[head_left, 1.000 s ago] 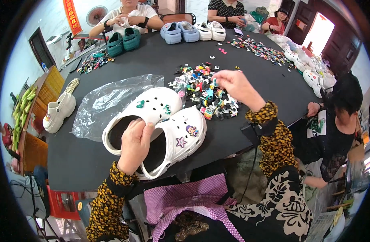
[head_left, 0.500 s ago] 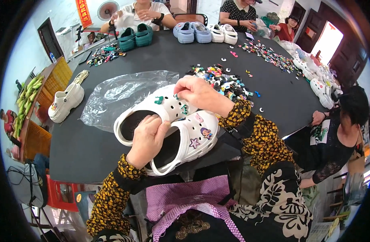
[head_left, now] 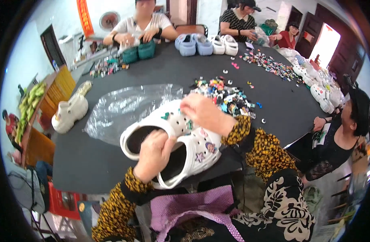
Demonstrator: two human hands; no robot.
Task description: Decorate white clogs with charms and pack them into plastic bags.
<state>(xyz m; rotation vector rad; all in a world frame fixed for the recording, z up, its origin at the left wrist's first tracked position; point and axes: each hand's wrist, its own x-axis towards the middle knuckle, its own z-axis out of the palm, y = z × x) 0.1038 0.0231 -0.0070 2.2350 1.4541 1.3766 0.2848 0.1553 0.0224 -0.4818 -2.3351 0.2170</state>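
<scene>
A pair of white clogs lies in front of me on the black table (head_left: 112,171). My left hand (head_left: 154,155) grips the far clog (head_left: 126,141) at its foot opening, fingers tucked inside and thumb outside. Over that clog's toe, my right hand (head_left: 205,115) is pinched; its fingertips are blurred, hiding whatever is between them. Green charms (head_left: 165,116) sit in the far clog's holes. The near clog (head_left: 189,155) carries a purple star charm (head_left: 200,157), a small figure charm (head_left: 210,147) and a pink one.
A clear plastic bag (head_left: 116,111) lies behind the clogs, beside a heap of mixed charms (head_left: 223,94). One white clog (head_left: 70,113) stands at the left. Green clogs (head_left: 138,52), blue clogs (head_left: 195,45) and white shoes line the far edge. Co-workers sit around the table.
The view has shifted a little, moving the scene downward. My left hand keeps its hold; my right stays at the far clog's toe. Across the table, a person's hands have lowered to the green clogs.
</scene>
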